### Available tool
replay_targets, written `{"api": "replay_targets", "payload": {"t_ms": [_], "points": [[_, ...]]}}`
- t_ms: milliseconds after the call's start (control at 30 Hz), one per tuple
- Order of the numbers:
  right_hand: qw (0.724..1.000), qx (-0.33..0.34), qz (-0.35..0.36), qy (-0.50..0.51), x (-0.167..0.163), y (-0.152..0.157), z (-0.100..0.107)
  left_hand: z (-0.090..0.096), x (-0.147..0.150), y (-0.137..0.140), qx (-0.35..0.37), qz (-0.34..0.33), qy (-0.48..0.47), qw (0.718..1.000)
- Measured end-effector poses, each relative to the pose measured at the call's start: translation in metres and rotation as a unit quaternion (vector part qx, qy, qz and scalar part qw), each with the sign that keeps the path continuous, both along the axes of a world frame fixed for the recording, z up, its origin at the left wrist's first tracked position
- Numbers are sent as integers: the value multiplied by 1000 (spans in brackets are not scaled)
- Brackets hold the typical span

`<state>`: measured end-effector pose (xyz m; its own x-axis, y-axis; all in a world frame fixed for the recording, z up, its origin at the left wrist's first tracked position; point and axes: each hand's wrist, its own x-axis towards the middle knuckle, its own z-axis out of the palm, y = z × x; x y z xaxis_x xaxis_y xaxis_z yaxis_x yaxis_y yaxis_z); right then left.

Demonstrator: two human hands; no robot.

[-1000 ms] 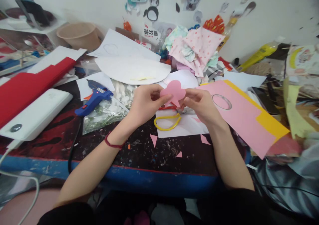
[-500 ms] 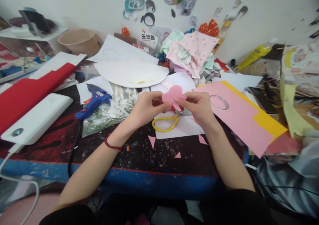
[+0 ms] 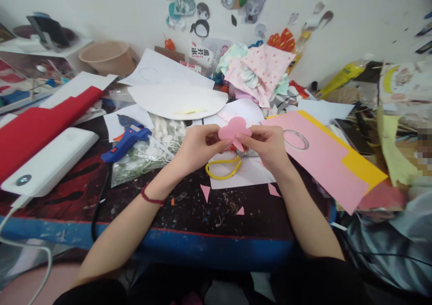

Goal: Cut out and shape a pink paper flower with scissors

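A pink paper cutout (image 3: pixel 235 128) with rounded lobes, like a flower, is held up between both hands above the table. My left hand (image 3: pixel 201 146) pinches its left side, thumb in front and fingers behind. On the other side my right hand (image 3: pixel 266 143) grips it the same way. Below the cutout lie yellow-handled scissors (image 3: pixel 223 168), partly hidden by the hands, on a white sheet of paper (image 3: pixel 253 176). Small pink paper scraps (image 3: pixel 205 192) are scattered on the dark tabletop nearer to me.
To the left are a blue glue gun (image 3: pixel 126 140), a bag of white buds on stems (image 3: pixel 148 158), a white power bank (image 3: pixel 50 161) and red card (image 3: pixel 37 125). Pink paper (image 3: pixel 324 161) with a roll of tape (image 3: pixel 296 139) lies right. White half-round board (image 3: pixel 175 100) sits behind.
Almost nothing differs. Both hands keep their pinch on the pink cutout, and the view has shifted very slightly.
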<state>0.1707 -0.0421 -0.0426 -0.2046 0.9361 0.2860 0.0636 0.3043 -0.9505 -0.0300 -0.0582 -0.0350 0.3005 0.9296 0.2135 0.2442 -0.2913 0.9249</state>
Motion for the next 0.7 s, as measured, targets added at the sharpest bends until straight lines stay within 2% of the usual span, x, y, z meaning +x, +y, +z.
{"api": "replay_targets", "payload": {"t_ms": [200, 400, 600, 700], "points": [[1000, -10, 16, -10, 0, 0, -1, 3, 4, -5, 133, 96, 48, 985], [999, -31, 39, 0, -1, -3, 2, -3, 4, -5, 338, 142, 148, 918], [998, -41, 40, 2, -2, -3, 2, -6, 5, -6, 383, 173, 201, 885], [998, -44, 42, -3, -2, -2, 2, -4, 6, -8, 371, 170, 184, 894]]}}
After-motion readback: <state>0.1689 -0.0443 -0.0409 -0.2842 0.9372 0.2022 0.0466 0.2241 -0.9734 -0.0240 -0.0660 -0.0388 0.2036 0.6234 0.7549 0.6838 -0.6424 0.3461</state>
